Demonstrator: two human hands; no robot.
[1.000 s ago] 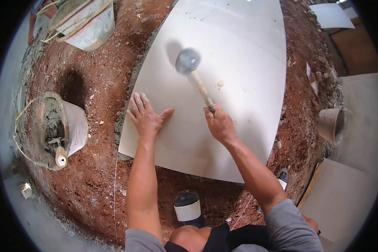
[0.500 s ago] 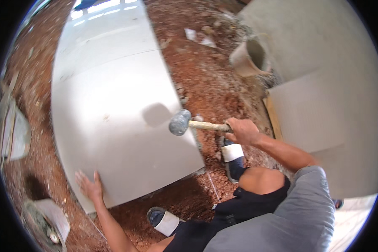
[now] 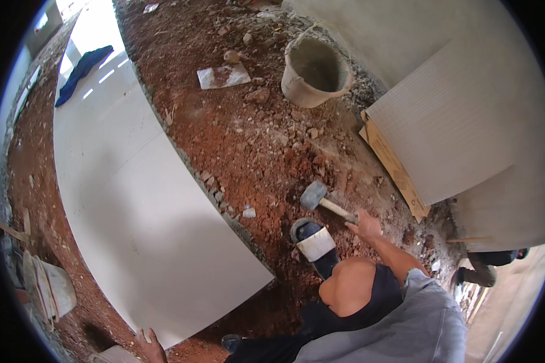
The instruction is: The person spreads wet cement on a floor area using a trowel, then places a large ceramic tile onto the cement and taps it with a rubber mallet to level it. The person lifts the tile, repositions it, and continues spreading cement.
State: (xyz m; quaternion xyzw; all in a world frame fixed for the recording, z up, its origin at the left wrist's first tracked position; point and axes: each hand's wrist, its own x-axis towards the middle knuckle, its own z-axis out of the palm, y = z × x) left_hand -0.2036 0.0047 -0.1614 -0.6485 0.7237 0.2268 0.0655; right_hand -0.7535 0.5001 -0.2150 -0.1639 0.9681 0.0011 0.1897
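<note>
My right hand (image 3: 367, 227) grips the pale wooden handle of a rubber mallet (image 3: 313, 195). Its grey head hangs over the reddish soil, just beyond my sandalled foot (image 3: 317, 245) and to the right of the laid white floor tiles (image 3: 163, 242). My left hand (image 3: 151, 346) rests at the near left corner of the closest tile, fingers apart and holding nothing; its wrist is cut off by the lower edge of the picture. Grey mortar (image 3: 239, 227) shows along the right side of the tiles.
A dark blue cloth (image 3: 82, 74) lies across the far tiles. A mortar-stained bucket (image 3: 309, 91) stands on rubble by the wall. Right of it, a large tile (image 3: 460, 127) leans with cardboard (image 3: 396, 166) under its edge. Another pale bucket (image 3: 57, 290) is at the left; a person (image 3: 484, 266) is far right.
My right hand has carried the mallet from above the tile's right edge to over the soil. The view has swung right, bringing the blue cloth and the person into sight.
</note>
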